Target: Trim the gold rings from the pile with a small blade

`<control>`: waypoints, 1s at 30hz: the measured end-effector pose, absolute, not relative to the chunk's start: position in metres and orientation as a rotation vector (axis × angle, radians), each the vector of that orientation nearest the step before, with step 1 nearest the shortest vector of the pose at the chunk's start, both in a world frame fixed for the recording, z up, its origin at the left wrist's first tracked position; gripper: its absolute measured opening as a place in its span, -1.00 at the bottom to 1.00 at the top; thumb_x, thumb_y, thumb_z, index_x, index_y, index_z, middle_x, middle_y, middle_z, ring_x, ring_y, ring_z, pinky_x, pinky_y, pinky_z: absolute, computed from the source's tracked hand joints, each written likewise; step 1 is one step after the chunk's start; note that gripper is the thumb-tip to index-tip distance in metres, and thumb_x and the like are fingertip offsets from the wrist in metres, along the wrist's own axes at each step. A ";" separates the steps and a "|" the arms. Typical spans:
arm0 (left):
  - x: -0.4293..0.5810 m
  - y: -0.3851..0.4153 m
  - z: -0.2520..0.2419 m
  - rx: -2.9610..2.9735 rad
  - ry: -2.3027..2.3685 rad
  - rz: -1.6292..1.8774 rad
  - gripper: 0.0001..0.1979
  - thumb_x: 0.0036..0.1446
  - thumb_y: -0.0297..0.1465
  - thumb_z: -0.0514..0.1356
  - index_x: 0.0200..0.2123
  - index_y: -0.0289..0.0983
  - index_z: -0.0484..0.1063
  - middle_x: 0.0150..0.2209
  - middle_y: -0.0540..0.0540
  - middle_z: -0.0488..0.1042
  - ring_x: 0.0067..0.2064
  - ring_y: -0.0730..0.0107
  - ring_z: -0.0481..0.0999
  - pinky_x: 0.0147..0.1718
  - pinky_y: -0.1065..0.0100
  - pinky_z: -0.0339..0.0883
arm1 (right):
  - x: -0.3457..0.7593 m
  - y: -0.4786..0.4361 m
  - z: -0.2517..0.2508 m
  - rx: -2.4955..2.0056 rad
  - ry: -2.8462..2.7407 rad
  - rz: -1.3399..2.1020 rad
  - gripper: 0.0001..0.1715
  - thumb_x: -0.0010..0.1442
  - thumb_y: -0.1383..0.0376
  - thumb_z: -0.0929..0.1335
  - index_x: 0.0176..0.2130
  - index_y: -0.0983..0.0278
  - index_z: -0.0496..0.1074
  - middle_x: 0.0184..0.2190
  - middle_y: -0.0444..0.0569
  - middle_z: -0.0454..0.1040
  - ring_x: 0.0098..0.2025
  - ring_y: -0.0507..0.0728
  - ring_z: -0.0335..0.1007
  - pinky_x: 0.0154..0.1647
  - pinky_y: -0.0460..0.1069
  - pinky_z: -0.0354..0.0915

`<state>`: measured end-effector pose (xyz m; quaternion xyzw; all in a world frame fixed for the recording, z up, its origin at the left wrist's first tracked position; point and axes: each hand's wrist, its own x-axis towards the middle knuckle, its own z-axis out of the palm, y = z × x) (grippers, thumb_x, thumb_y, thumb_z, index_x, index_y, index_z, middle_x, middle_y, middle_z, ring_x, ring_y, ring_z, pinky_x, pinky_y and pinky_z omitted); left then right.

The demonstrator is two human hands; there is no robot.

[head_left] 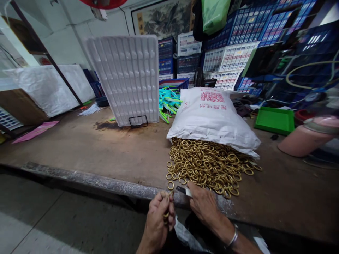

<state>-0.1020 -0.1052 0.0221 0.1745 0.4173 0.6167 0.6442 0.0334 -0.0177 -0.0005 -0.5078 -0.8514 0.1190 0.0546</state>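
A heap of brass-coloured rings (pixel 209 164) spills from the open mouth of a white woven sack (pixel 212 116) lying on the brown workbench (pixel 106 148). My left hand (pixel 158 220) is closed at the bench's front edge, with one or two of the rings pinched in its fingers. My right hand (pixel 203 204), a metal bangle on its wrist, grips a small dark blade-like tool (pixel 183 191) whose tip points at the near rim of the ring heap. Both hands sit just in front of the heap.
A white moulded tray (pixel 127 77) stands upright on a wire stand at the back. Turquoise plastic parts (pixel 169 102), a green tray (pixel 275 120), a pink cylinder (pixel 304 139) and stacked blue and white crates (pixel 227 53) line the far side. Grey floor lies to the left.
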 end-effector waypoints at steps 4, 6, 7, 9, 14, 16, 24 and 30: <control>-0.115 -0.096 0.016 0.222 0.911 1.487 -0.70 -0.07 -0.21 0.24 -0.46 -0.29 0.23 -0.55 0.06 0.30 -0.66 0.69 0.14 -0.74 0.59 -0.07 | 0.021 -0.018 -0.004 -1.410 -2.660 0.324 -0.61 0.01 0.48 0.18 -0.14 0.24 0.27 -0.27 -0.02 0.43 -0.28 0.09 0.34 -0.35 -0.07 0.06; -0.123 -0.093 0.015 0.181 0.883 1.533 -0.70 -0.08 -0.23 0.25 -0.48 -0.31 0.24 -0.52 0.03 0.32 -0.64 0.68 0.17 -0.74 0.60 -0.05 | 0.014 -0.017 -0.005 -1.422 -2.683 0.281 -0.63 0.06 0.43 0.19 -0.09 0.23 0.26 -0.22 -0.01 0.40 -0.27 0.11 0.33 -0.34 -0.05 0.07; -0.128 -0.092 0.015 0.163 0.865 1.551 -0.71 -0.09 -0.24 0.26 -0.50 -0.32 0.24 -0.51 0.01 0.34 -0.63 0.68 0.18 -0.74 0.60 -0.04 | 0.011 -0.016 -0.005 -1.425 -2.691 0.261 -0.61 0.07 0.41 0.20 -0.06 0.22 0.23 -0.20 0.00 0.39 -0.28 0.11 0.33 -0.35 -0.04 0.08; -0.136 -0.091 0.016 0.139 0.829 1.578 -0.71 -0.10 -0.28 0.28 -0.54 -0.33 0.24 -0.50 -0.02 0.36 -0.63 0.68 0.18 -0.74 0.60 -0.03 | 0.005 -0.014 -0.005 -1.408 -2.710 0.237 -0.58 0.09 0.38 0.21 -0.02 0.20 0.19 -0.17 -0.01 0.37 -0.29 0.11 0.34 -0.36 -0.04 0.08; -0.148 -0.089 0.020 0.123 0.796 1.625 -0.79 -0.07 -0.34 0.24 -0.53 -0.34 0.29 -0.51 -0.04 0.38 -0.65 0.68 0.16 -0.74 0.60 0.00 | -0.008 -0.009 -0.005 -1.369 -2.738 0.202 -0.61 0.09 0.35 0.23 -0.05 0.15 0.19 -0.21 -0.05 0.36 -0.32 0.09 0.34 -0.39 -0.06 0.06; -0.149 -0.089 0.019 0.114 0.791 1.629 -0.83 -0.05 -0.35 0.22 -0.47 -0.32 0.31 -0.52 -0.03 0.38 -0.66 0.67 0.16 -0.74 0.60 0.01 | -0.011 -0.007 -0.006 -1.340 -2.752 0.205 -0.65 0.09 0.35 0.23 -0.08 0.15 0.21 -0.23 -0.07 0.35 -0.33 0.09 0.34 -0.40 -0.06 0.05; -0.151 -0.087 0.009 0.062 0.752 1.591 -0.84 -0.07 -0.39 0.21 -0.37 -0.33 0.37 -0.54 -0.02 0.36 -0.65 0.66 0.20 -0.76 0.62 0.00 | -0.014 -0.001 -0.010 -1.346 -2.729 0.319 -0.70 0.10 0.34 0.21 -0.11 0.18 0.20 -0.23 -0.06 0.36 -0.31 0.10 0.34 -0.39 -0.05 0.04; -0.151 -0.086 0.008 0.040 0.756 1.572 -0.84 -0.10 -0.39 0.23 -0.41 -0.34 0.38 -0.53 -0.02 0.35 -0.62 0.63 0.24 -0.75 0.61 0.02 | -0.011 0.001 -0.009 -1.327 -2.669 0.376 -0.78 0.09 0.35 0.20 -0.19 0.21 0.21 -0.28 -0.08 0.38 -0.31 0.09 0.32 -0.38 -0.06 0.01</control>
